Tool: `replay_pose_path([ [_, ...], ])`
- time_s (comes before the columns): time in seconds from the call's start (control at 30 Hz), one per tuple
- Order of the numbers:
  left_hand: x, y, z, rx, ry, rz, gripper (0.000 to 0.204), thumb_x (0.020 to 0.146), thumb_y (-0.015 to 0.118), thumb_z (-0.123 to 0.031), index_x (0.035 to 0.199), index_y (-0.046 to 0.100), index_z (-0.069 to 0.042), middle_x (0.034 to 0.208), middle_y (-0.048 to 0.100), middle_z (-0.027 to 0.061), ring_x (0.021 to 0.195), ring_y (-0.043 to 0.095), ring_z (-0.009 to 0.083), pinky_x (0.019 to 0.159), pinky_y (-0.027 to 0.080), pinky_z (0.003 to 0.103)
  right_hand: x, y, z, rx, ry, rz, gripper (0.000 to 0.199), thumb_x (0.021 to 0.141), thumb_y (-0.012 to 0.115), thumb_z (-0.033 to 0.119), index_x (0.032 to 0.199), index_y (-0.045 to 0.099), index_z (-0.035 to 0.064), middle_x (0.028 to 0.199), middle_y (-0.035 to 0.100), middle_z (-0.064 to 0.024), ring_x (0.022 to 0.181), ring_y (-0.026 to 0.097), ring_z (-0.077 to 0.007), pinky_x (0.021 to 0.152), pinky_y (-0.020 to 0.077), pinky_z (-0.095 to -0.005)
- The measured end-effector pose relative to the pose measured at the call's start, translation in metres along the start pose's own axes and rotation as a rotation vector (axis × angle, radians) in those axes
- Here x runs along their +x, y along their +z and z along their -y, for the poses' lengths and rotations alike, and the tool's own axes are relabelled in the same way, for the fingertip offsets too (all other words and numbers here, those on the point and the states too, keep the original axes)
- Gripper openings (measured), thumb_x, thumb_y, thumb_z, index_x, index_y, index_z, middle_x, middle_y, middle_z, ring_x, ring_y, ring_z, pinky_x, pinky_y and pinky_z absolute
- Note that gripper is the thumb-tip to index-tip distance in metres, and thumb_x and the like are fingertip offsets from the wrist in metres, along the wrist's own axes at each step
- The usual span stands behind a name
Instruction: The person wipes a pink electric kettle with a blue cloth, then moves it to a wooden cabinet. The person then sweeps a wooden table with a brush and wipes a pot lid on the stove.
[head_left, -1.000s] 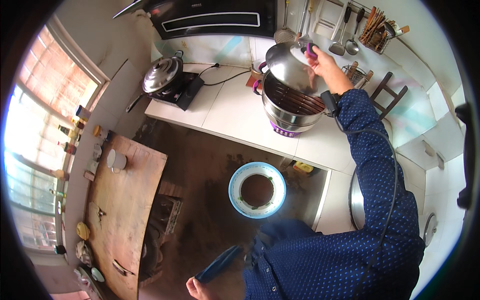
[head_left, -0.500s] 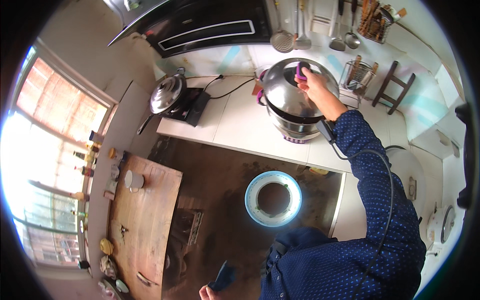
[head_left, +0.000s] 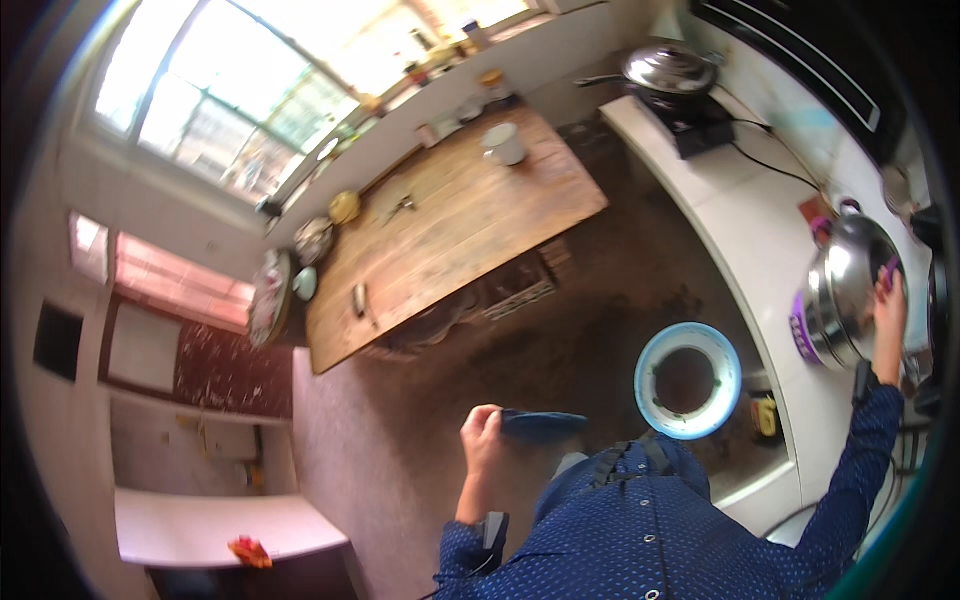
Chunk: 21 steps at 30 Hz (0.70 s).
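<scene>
My right hand reaches out to the right and grips the purple knob of a shiny steel lid, which sits on a steel pot with a purple base on the white counter. Low in the picture, my left hand hangs at my side and holds a flat blue object by one end, above the brown floor. Both sleeves are dark blue with small dots.
A blue-rimmed round bucket stands on the floor by the counter. A lidded pan on a black cooktop sits farther along. A wooden table holds a white mug under bright windows. A white shelf is lower left.
The view has swung sharply left, so pot and counter slid to the right edge and the table moved to the centre. My right hand stays on the lid, now closed on the pot.
</scene>
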<state>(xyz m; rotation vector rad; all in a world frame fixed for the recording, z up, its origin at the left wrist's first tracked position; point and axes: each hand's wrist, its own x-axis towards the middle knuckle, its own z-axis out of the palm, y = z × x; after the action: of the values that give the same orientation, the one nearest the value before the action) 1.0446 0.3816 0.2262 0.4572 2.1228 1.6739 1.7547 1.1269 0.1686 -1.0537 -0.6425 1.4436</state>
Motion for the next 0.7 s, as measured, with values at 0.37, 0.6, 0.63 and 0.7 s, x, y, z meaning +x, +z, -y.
replay_pose_path([
  [0.37, -0.009, -0.005, 0.003, 0.091, 0.058, -0.050, 0.010, 0.097, 0.068, -0.009, 0.101, 0.075, -0.003, 0.091, 0.071, 0.0013, 0.085, 0.062, 0.0097, 0.077, 0.053, 0.027, -0.042, 0.028, -0.003, 0.090, -0.052, 0.211, 0.023, 0.104, 0.069, 0.028, 0.118, 0.066, 0.0096, 0.103, 0.075, -0.0111, 0.079, 0.071, -0.0212, 0.069, 0.0578, -0.0320],
  [0.6, 0.001, 0.006, 0.010, -0.205, -0.069, 0.088, 0.005, 0.103, 0.065, -0.007, 0.103, 0.067, -0.003, 0.092, 0.067, 0.0016, 0.084, 0.061, 0.0089, 0.078, 0.050, 0.022, -0.115, 0.109, 0.029, 0.116, -0.019, -0.298, 0.031, 0.104, 0.069, 0.026, 0.114, 0.066, -0.0033, 0.095, 0.076, -0.0202, 0.071, 0.074, -0.0279, 0.056, 0.0580, -0.0358],
  [0.63, 0.002, 0.007, 0.010, -0.214, -0.051, 0.127, 0.004, 0.103, 0.064, -0.006, 0.104, 0.066, -0.003, 0.092, 0.067, 0.0012, 0.083, 0.061, 0.0085, 0.077, 0.050, 0.022, -0.120, 0.118, 0.031, 0.120, -0.020, -0.302, 0.031, 0.105, 0.069, 0.026, 0.113, 0.066, -0.0040, 0.095, 0.077, -0.0201, 0.073, 0.075, -0.0280, 0.056, 0.0585, -0.0356],
  [0.7, 0.006, 0.010, 0.008, -0.252, -0.034, 0.142, 0.003, 0.104, 0.064, -0.006, 0.105, 0.066, -0.004, 0.091, 0.066, 0.0004, 0.081, 0.060, 0.0079, 0.076, 0.049, 0.022, -0.125, 0.129, 0.032, 0.119, -0.036, -0.323, 0.031, 0.105, 0.069, 0.026, 0.112, 0.067, -0.0049, 0.095, 0.077, -0.0200, 0.074, 0.075, -0.0277, 0.056, 0.0591, -0.0351],
])
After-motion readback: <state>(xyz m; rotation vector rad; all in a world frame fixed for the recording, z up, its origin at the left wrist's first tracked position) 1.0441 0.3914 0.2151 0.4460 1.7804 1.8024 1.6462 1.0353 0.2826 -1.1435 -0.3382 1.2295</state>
